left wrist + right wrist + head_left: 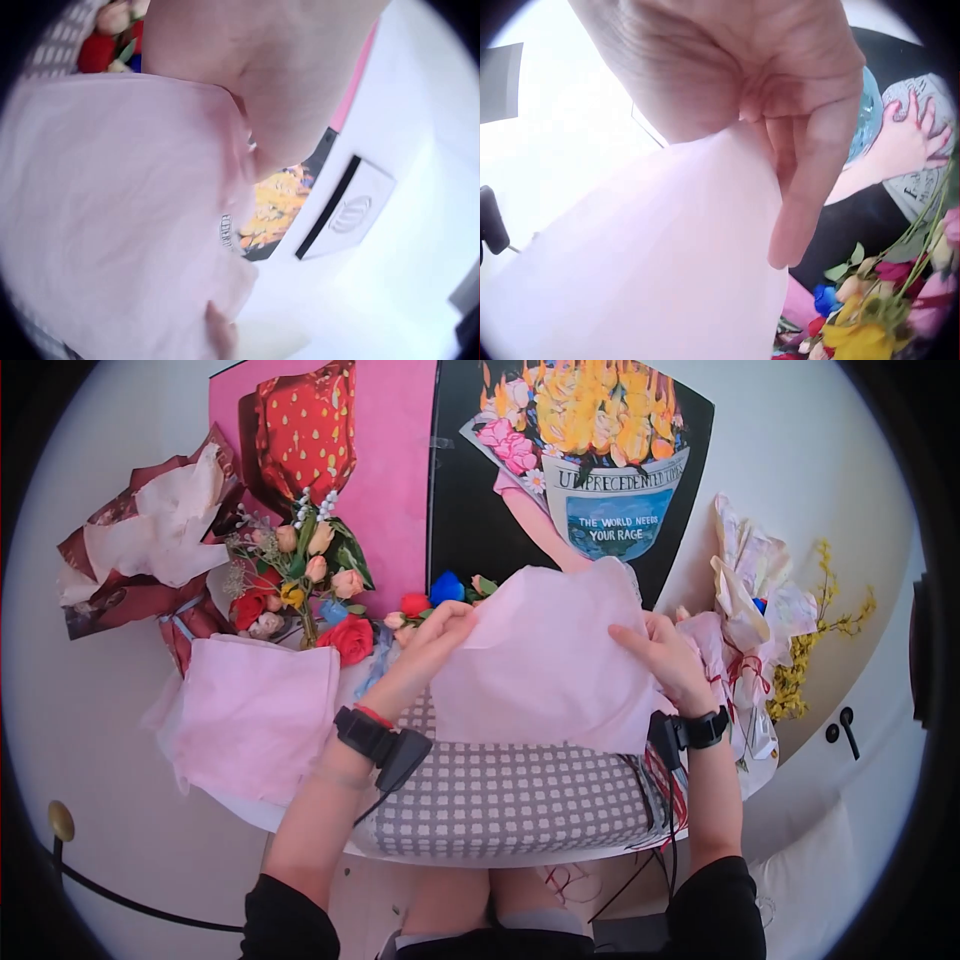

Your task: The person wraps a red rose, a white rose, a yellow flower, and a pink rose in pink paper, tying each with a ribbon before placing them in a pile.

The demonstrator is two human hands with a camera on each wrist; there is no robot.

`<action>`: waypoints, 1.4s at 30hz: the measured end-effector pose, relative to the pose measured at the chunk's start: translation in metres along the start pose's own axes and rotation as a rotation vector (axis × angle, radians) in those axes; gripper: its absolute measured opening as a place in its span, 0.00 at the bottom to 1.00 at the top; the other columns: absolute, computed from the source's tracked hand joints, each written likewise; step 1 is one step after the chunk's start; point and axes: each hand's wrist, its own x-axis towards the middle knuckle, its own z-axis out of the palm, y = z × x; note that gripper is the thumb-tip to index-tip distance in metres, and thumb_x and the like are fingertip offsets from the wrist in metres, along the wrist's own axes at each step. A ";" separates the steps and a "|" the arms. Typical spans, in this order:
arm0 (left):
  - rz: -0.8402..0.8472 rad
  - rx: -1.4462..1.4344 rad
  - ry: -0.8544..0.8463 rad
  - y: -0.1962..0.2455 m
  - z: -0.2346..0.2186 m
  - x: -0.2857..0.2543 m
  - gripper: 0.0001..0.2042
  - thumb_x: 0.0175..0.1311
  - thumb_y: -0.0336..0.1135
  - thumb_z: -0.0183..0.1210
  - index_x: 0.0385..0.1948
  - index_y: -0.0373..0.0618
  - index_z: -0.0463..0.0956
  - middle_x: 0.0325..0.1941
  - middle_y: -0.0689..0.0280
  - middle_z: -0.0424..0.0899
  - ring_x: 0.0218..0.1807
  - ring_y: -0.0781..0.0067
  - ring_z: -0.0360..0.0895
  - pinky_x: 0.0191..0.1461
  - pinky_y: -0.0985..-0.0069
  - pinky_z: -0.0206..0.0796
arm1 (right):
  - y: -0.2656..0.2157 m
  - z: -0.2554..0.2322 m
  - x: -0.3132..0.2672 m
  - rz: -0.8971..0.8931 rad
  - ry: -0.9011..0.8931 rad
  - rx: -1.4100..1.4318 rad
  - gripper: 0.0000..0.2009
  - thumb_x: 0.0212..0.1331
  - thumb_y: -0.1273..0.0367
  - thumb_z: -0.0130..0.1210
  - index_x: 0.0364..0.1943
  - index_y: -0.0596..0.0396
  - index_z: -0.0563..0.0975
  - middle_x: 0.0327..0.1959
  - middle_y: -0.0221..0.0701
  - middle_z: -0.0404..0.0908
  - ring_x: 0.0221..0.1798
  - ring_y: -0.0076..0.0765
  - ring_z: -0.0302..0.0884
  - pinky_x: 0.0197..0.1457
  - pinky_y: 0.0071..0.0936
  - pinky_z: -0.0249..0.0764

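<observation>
Between both hands hangs a pale pink sheet of tissue paper [545, 660], raised over the table in the head view. My left hand [432, 643] pinches its upper left edge, thumb and fingers meeting there in the left wrist view. On the other side my right hand [668, 660] pinches the upper right edge. From the right wrist, the thumb and palm [780, 75] show around a gathered fold of the paper. A stack of similar pink sheets [255, 710] lies on the left of the table. The sheet hides part of the flowers and the cloth behind it.
A grey checked cloth [510, 795] covers the table's front. Artificial flowers [315, 575] and a dark red wrapped bundle [150, 540] stand at the back left. Wrapped bouquets [745, 620] with red ribbon and yellow sprigs [800, 660] stand at the right. Painted boards [400, 460] lean behind.
</observation>
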 end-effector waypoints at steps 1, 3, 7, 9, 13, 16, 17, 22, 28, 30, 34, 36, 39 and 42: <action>0.075 0.174 0.098 0.009 0.004 -0.006 0.14 0.60 0.35 0.53 0.46 0.42 0.67 0.42 0.67 0.72 0.42 0.78 0.71 0.46 0.79 0.64 | 0.001 0.006 0.000 0.016 0.004 -0.011 0.15 0.57 0.67 0.52 0.44 0.64 0.73 0.37 0.30 0.79 0.35 0.17 0.75 0.40 0.15 0.70; 0.347 0.470 0.213 0.009 0.006 -0.021 0.16 0.58 0.34 0.56 0.47 0.41 0.67 0.41 0.67 0.72 0.41 0.78 0.71 0.45 0.80 0.64 | 0.004 0.027 0.003 -0.015 0.017 0.022 0.13 0.58 0.67 0.52 0.42 0.63 0.74 0.36 0.29 0.79 0.33 0.18 0.75 0.39 0.17 0.71; 0.409 0.952 0.336 0.048 -0.020 -0.072 0.20 0.51 0.31 0.61 0.47 0.39 0.68 0.40 0.68 0.72 0.39 0.75 0.70 0.46 0.79 0.62 | 0.011 0.080 0.018 -0.062 -0.102 0.250 0.13 0.58 0.66 0.51 0.39 0.64 0.75 0.33 0.28 0.79 0.34 0.18 0.75 0.36 0.17 0.71; 0.413 1.017 0.405 0.055 -0.055 -0.095 0.15 0.54 0.31 0.59 0.43 0.38 0.71 0.40 0.68 0.73 0.39 0.77 0.70 0.45 0.81 0.61 | 0.015 0.106 0.026 -0.080 -0.227 0.145 0.12 0.58 0.66 0.52 0.39 0.63 0.75 0.32 0.26 0.79 0.32 0.17 0.74 0.34 0.16 0.70; 0.338 0.980 0.526 0.098 -0.122 -0.141 0.08 0.56 0.30 0.57 0.36 0.38 0.76 0.33 0.69 0.76 0.37 0.80 0.71 0.39 0.79 0.63 | 0.023 0.157 0.057 -0.399 -0.230 -0.112 0.12 0.56 0.64 0.54 0.32 0.63 0.78 0.22 0.27 0.78 0.25 0.18 0.74 0.28 0.18 0.68; 0.247 1.096 0.506 0.141 -0.152 -0.167 0.09 0.59 0.31 0.55 0.37 0.37 0.77 0.32 0.70 0.76 0.35 0.82 0.70 0.39 0.82 0.62 | -0.023 0.188 0.074 -0.436 -0.194 -0.346 0.11 0.54 0.65 0.55 0.31 0.62 0.78 0.18 0.36 0.77 0.21 0.25 0.73 0.27 0.22 0.67; 0.201 1.134 0.518 0.153 -0.155 -0.175 0.09 0.60 0.31 0.54 0.38 0.36 0.77 0.32 0.71 0.75 0.34 0.83 0.68 0.39 0.84 0.61 | -0.034 0.202 0.078 -0.475 -0.175 -0.305 0.10 0.53 0.66 0.55 0.31 0.61 0.78 0.17 0.38 0.76 0.19 0.27 0.72 0.27 0.23 0.67; 0.169 0.988 0.690 0.206 -0.143 -0.213 0.12 0.63 0.32 0.50 0.42 0.35 0.75 0.40 0.65 0.78 0.40 0.79 0.72 0.45 0.81 0.64 | -0.050 0.259 0.095 -0.732 -0.113 -0.004 0.14 0.51 0.72 0.51 0.43 0.57 0.75 0.33 0.42 0.78 0.32 0.32 0.76 0.37 0.25 0.69; 0.441 1.110 0.621 0.192 -0.139 -0.265 0.17 0.58 0.29 0.53 0.51 0.40 0.71 0.51 0.60 0.74 0.51 0.71 0.71 0.51 0.78 0.65 | -0.056 0.283 0.073 -0.961 -0.153 0.042 0.20 0.54 0.76 0.46 0.54 0.58 0.68 0.53 0.39 0.72 0.56 0.39 0.70 0.58 0.27 0.62; 0.551 1.117 0.669 0.186 -0.117 -0.250 0.21 0.57 0.30 0.55 0.54 0.41 0.66 0.53 0.60 0.72 0.48 0.71 0.72 0.46 0.79 0.66 | -0.061 0.290 0.078 -0.918 -0.170 0.119 0.20 0.55 0.76 0.46 0.54 0.57 0.69 0.53 0.39 0.72 0.55 0.38 0.71 0.57 0.26 0.63; 0.485 1.501 0.988 0.190 -0.105 -0.240 0.28 0.52 0.28 0.60 0.57 0.44 0.61 0.54 0.62 0.70 0.36 0.77 0.72 0.29 0.83 0.65 | -0.082 0.291 0.067 -0.913 -0.162 0.076 0.19 0.55 0.76 0.46 0.54 0.57 0.69 0.51 0.40 0.74 0.52 0.39 0.73 0.55 0.25 0.65; 0.564 1.436 0.984 0.187 -0.124 -0.246 0.25 0.53 0.28 0.59 0.55 0.43 0.63 0.51 0.64 0.72 0.32 0.79 0.70 0.26 0.84 0.62 | -0.093 0.288 0.060 -1.023 -0.114 -0.042 0.22 0.51 0.78 0.49 0.54 0.55 0.69 0.53 0.40 0.71 0.54 0.40 0.71 0.56 0.27 0.64; 0.707 1.504 0.889 0.195 -0.142 -0.255 0.18 0.51 0.21 0.54 0.47 0.41 0.70 0.46 0.64 0.76 0.30 0.77 0.72 0.29 0.83 0.65 | -0.096 0.286 0.059 -1.180 -0.032 -0.075 0.24 0.48 0.78 0.50 0.55 0.53 0.69 0.57 0.39 0.68 0.56 0.41 0.69 0.58 0.28 0.63; 0.668 1.764 0.658 0.192 -0.144 -0.260 0.19 0.47 0.18 0.50 0.45 0.40 0.72 0.47 0.60 0.77 0.40 0.66 0.77 0.43 0.77 0.68 | -0.065 0.285 0.078 -1.282 -0.019 -0.370 0.25 0.48 0.76 0.50 0.56 0.48 0.69 0.60 0.40 0.63 0.56 0.43 0.67 0.58 0.31 0.62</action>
